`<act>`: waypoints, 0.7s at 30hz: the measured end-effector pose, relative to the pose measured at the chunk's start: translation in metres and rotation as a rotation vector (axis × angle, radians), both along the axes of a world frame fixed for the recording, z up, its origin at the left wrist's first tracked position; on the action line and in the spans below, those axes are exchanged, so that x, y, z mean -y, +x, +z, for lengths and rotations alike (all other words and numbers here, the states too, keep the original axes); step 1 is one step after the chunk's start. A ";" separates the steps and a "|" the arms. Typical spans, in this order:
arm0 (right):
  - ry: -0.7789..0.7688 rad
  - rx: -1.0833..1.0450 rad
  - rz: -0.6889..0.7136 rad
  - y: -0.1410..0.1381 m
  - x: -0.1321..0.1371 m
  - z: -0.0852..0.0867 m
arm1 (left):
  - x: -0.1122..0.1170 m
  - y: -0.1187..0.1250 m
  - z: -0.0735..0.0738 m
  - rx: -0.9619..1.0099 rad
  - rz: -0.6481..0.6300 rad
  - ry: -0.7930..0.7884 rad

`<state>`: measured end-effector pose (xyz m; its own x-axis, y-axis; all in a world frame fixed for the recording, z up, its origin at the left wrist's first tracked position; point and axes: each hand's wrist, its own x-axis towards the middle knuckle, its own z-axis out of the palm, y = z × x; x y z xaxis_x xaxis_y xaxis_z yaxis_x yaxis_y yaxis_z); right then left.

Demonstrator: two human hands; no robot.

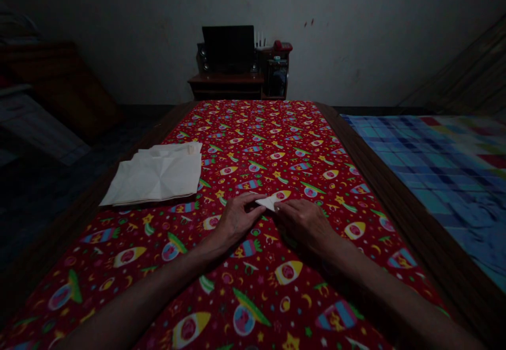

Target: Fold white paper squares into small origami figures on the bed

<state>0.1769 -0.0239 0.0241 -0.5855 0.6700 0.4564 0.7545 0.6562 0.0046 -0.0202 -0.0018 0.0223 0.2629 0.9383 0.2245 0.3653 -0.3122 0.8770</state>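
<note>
A small piece of folded white paper lies low over the red patterned cloth, between my two hands. My left hand pinches its left end between thumb and fingers. On its right end, the fingers of my right hand are closed, with the fingertips partly hidden behind the knuckles. To the left of my hands rests a stack of creased white paper sheets, untouched. The scene is dim, so fine folds in the small paper are hard to make out.
The red cloth with rocket prints covers the long table. Beyond its far end stand a monitor and a red telephone on a wooden desk. A blue checked cloth spreads at the right. Wooden furniture stands at the left.
</note>
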 end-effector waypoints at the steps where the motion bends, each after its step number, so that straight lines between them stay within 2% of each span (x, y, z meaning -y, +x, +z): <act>1: -0.002 0.015 -0.004 0.000 0.000 0.001 | 0.000 0.000 0.000 -0.002 0.003 -0.003; 8: 0.100 0.186 -0.079 -0.010 0.006 0.004 | 0.001 0.003 0.001 0.021 0.029 0.016; 15: 0.208 0.021 -0.115 -0.015 0.004 0.004 | 0.001 0.012 -0.006 0.139 0.045 -0.008; 21: 0.200 -0.077 -0.094 -0.018 0.005 0.003 | 0.006 0.016 -0.002 -0.055 0.103 0.092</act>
<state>0.1593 -0.0289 0.0270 -0.4831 0.6119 0.6263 0.8157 0.5745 0.0679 -0.0040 -0.0081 0.0205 0.1805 0.9372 0.2986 0.4467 -0.3486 0.8240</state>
